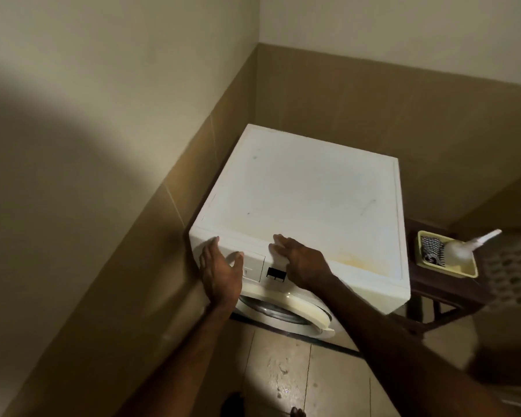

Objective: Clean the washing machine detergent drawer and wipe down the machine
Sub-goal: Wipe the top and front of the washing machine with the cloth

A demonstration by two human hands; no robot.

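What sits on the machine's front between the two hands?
In the head view, the closed detergent drawer front and a small black display lie between the left hand and right hand.

A home laundry corner. A white front-loading washing machine stands in the angle of two walls tiled brown below and painted pale above, on a tiled floor. Beside it, a dark stool carries a yellow tray with a spray bottle.

yellow tray on dark stool, white perforated basket, tiled floor
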